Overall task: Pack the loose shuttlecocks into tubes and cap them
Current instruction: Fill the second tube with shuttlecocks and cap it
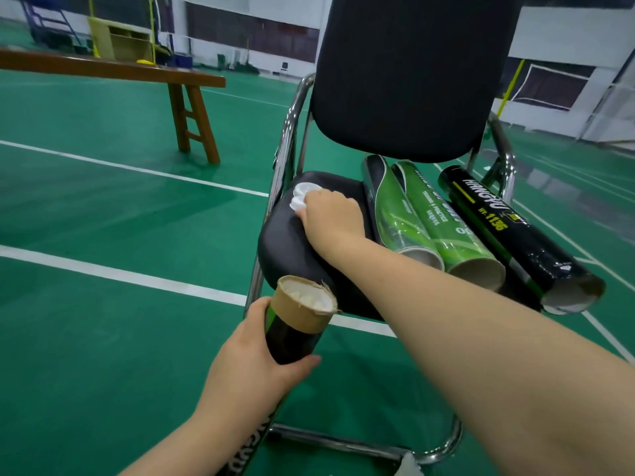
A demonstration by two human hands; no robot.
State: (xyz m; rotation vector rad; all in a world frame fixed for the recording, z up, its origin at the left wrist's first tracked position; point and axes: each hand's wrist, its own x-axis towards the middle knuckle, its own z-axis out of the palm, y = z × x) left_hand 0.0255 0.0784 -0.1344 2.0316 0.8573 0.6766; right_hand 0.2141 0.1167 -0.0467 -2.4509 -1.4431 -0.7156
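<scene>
The filled tube (298,329), shuttlecocks (307,297) visible at its mouth, stands near, gripped by the left hand (251,367). The right hand (331,218) reaches the white caps (299,196) at the far left of the seat (287,247); whether it is pinching one cannot be determined. Risk: the tube's torn rim may prevent a cap seating.

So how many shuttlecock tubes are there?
4. One dark tube in the left hand; three lying on the chair seat: green tube, second green tube, black Hangyu tube. The right arm may hide others.
</scene>
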